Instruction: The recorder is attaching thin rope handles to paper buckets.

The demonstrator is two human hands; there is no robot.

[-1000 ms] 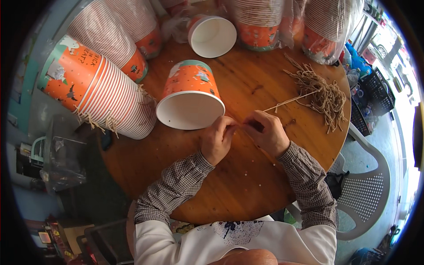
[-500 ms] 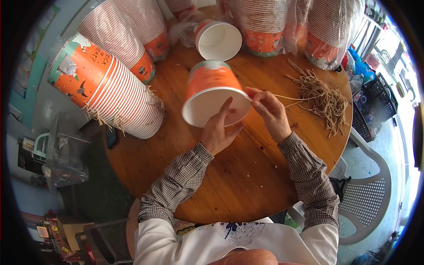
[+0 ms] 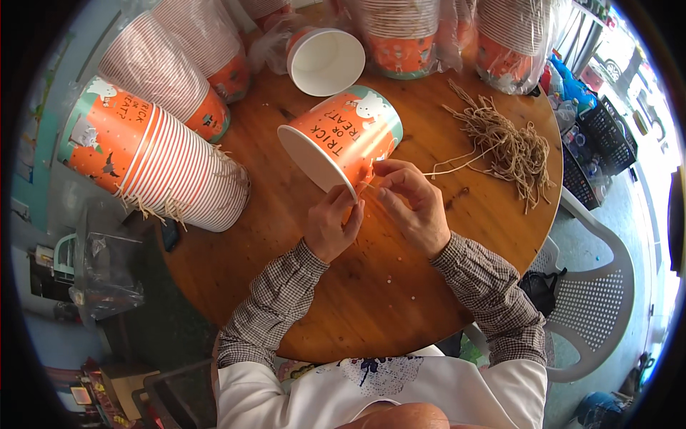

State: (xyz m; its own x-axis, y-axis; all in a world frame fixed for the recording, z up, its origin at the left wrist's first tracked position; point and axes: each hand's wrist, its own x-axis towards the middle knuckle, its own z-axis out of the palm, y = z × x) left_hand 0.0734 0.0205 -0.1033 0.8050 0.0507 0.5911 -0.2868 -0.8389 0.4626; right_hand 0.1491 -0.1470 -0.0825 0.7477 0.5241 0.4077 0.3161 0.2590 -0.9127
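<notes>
The left hand [image 3: 333,224] pinches the near rim of the orange bucket [image 3: 346,136], left of the twine heap [image 3: 511,150]; the right hand [image 3: 416,209] curls beside it, whether pinching the strand [image 3: 444,172] I cannot tell.

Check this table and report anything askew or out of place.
A few pale specks lie loose on the wooden table, like stray scraps. The tan cord is a tangled heap, and a far bucket lies on its side. No damage stands out.
</notes>
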